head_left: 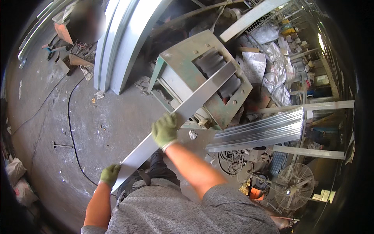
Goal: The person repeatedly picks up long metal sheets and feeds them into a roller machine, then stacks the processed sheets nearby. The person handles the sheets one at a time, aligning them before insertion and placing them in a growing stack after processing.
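Green-gloved, the left hand sits at 8 o'clock, its fingers bent around the near end of a long, pale metal strip. Close to the centre, the right hand grips the same strip farther along, fingers curled over its upper edge; what the thumb does underneath is hidden. Holding it at two well-separated places probably keeps so long and thin a piece from twisting or sagging, the left steadying the tail while the right bears more of the weight.

From the hands the strip slants up toward a point between 1 and 2 o'clock, where its far end lies across the opening of a cream-and-green machine, over dark rollers. Whether it rests on them or hovers just above, I cannot tell.

Farther out, long silvery panels rise at 11 o'clock, perhaps stood apart for their length. Ribbed metal sheets lie nested just past 3 o'clock, a layering that likely saves room. At 4 o'clock is a round caged fan, and at 9 o'clock a black cable snakes over the floor.
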Tool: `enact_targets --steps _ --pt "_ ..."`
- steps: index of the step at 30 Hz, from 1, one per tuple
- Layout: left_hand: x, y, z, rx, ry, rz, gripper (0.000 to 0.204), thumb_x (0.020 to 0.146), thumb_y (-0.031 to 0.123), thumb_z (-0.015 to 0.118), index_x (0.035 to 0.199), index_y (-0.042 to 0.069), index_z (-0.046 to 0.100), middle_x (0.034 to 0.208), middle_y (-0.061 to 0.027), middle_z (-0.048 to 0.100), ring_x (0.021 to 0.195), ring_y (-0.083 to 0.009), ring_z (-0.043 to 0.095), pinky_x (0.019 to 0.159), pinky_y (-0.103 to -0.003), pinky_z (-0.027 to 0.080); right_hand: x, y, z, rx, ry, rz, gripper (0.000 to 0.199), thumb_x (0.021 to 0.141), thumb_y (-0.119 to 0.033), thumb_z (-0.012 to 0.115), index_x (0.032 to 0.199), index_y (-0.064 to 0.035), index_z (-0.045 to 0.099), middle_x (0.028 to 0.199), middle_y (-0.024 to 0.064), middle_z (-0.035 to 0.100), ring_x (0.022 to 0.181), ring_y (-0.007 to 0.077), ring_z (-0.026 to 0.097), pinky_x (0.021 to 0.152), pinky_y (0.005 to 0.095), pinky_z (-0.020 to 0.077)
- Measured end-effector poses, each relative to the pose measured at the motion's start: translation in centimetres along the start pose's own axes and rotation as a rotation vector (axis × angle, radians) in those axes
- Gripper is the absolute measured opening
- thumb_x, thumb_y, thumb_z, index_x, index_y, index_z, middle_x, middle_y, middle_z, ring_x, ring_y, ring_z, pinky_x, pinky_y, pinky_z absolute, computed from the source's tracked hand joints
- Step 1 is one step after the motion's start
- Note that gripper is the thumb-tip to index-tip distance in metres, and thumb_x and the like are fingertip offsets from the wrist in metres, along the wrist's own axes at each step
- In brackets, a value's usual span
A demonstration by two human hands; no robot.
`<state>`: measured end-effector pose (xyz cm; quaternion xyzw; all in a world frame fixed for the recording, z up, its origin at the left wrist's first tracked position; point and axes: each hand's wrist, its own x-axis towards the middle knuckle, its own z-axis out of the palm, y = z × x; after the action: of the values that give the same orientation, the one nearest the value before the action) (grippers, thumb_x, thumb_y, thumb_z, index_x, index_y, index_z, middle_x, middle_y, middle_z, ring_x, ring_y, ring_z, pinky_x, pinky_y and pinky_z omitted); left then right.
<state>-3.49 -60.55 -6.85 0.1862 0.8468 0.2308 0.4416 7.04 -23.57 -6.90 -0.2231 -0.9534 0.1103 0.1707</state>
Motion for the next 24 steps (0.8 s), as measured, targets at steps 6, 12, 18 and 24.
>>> enact_targets --steps 6,12,18,24 --pt "4.8 18.5 2.4 0.042 0.009 0.217 0.049 0.108 0.054 0.061 0.115 0.009 0.076 0.105 -0.0231 0.077 0.102 -0.0457 0.074 0.085 -0.050 0.057 10.0 17.1 -7.9 -0.117 0.092 -0.074 0.031 0.099 -0.028 0.060 0.080 -0.0062 0.070 0.096 0.0115 0.075 0.116 0.0384 0.063 0.112 0.0530 0.0402" --pt "3.2 12.0 2.5 0.020 0.009 0.149 0.055 0.107 0.061 0.056 0.111 0.010 0.077 0.100 -0.0239 0.077 0.102 -0.0475 0.073 0.087 -0.054 0.056 5.8 11.6 -4.2 -0.070 0.071 -0.069 0.024 0.091 -0.029 0.066 0.075 -0.0114 0.066 0.090 0.0096 0.071 0.116 0.0350 0.061 0.114 0.0555 0.0383" --pt "-1.6 -3.9 2.1 0.043 0.062 0.033 0.046 0.105 0.052 0.062 0.110 0.009 0.079 0.101 -0.0230 0.078 0.100 -0.0457 0.074 0.086 -0.052 0.057 -2.3 -1.6 -0.2 -0.020 -0.189 0.028 0.035 0.102 -0.033 0.057 0.096 -0.0038 0.075 0.115 0.0146 0.073 0.138 0.0398 0.053 0.127 0.0624 0.0259" --pt "-5.6 -12.7 0.2 0.042 0.094 -0.067 0.043 0.107 0.047 0.063 0.109 0.008 0.080 0.101 -0.0215 0.079 0.100 -0.0425 0.077 0.088 -0.049 0.059 -6.0 -8.6 1.6 0.208 -0.178 -0.072 0.031 0.105 -0.035 0.060 0.112 -0.0078 0.073 0.133 0.0121 0.068 0.145 0.0423 0.048 0.126 0.0653 0.0268"
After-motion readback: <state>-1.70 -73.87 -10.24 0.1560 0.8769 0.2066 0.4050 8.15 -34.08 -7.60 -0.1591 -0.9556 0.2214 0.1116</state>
